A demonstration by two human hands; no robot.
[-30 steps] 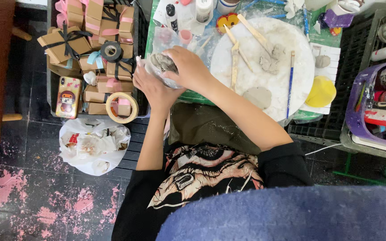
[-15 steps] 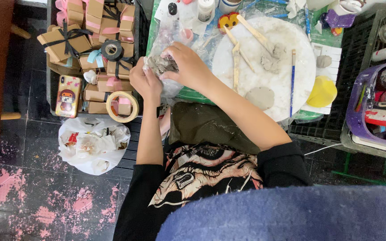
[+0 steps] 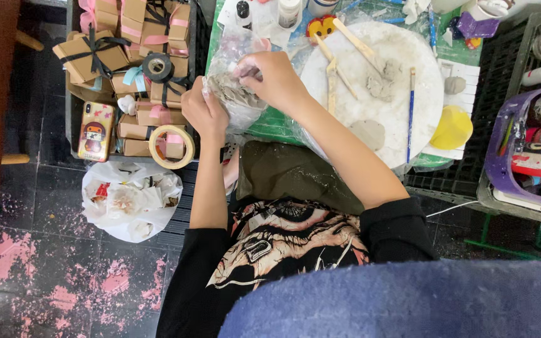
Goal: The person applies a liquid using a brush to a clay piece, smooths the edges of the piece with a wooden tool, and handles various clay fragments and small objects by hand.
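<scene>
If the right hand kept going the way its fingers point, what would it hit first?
Probably the gray clay lump in the clear plastic bag: the right hand points left, fingertips already at it. Beyond it is the left hand.

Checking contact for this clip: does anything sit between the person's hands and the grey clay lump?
Partly. The clay lump sits inside a clear plastic bag. The left hand grips it from outside, so the film lies between palm and clay. The right hand is at the bag's opening; whether its fingertips touch the clay directly cannot be told.

Your green-covered tabletop (image 3: 264,128) carries a round white plastic-wrapped board (image 3: 396,119) and a yellow dome-shaped lump (image 3: 451,128); beside it, on the dark tiled floor (image 3: 51,281), lies a white plastic bag (image 3: 129,200).
</scene>
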